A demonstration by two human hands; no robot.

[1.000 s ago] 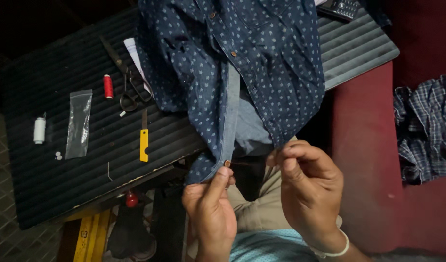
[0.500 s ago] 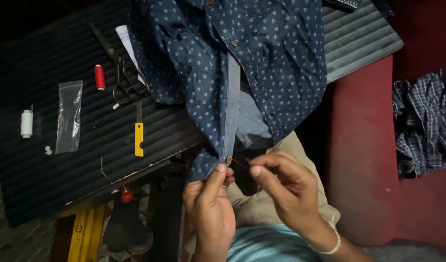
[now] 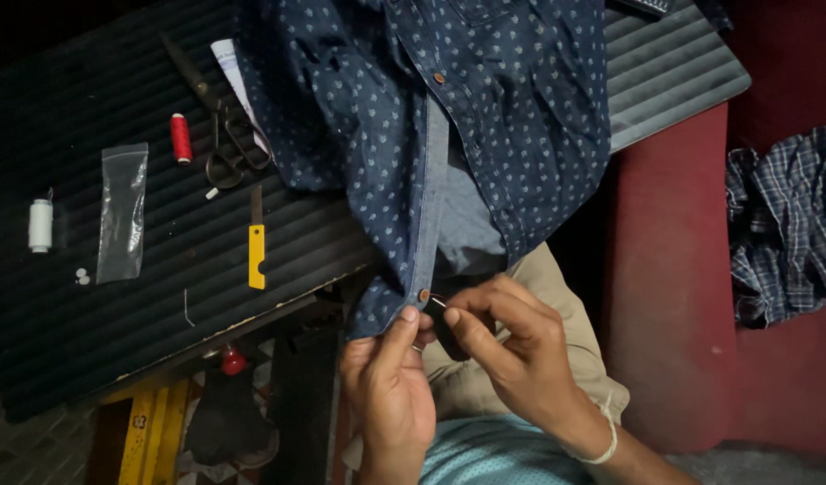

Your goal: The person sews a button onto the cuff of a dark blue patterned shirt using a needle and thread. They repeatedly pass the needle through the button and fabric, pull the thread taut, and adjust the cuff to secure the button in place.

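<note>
1. The left hand point(image 3: 390, 386) pinches the lower edge of the shirt point(image 3: 485, 117), its thumb just below the brown button point(image 3: 423, 295) on the pale placket.
2. The right hand point(image 3: 512, 355) is closed in a pinch just to the right of the button; what sits between thumb and forefinger looks like a needle with thread, though the light is too dim to be sure.
3. Risk: the two thumbs nearly touch beside the button, so a point pushed through the cloth could prick the left thumb underneath.
4. Risk: the thread run between button and right hand is short, so a sharp tug could snap it or pucker the placket.
5. Risk: much of the shirt hangs off the table point(image 3: 161, 296) edge above the hands. If the left pinch loosens, its weight could drag the hem away from the hands.
6. Container: a clear bag point(image 3: 121, 216) lies flat far left of the left hand and appears empty, with two small white buttons point(image 3: 81, 277) beside it, outside.
7. Up and left of the left hand lie a white spool point(image 3: 40, 224), a red spool point(image 3: 180, 137), scissors point(image 3: 224, 135) and a yellow cutter point(image 3: 256, 251).
</note>
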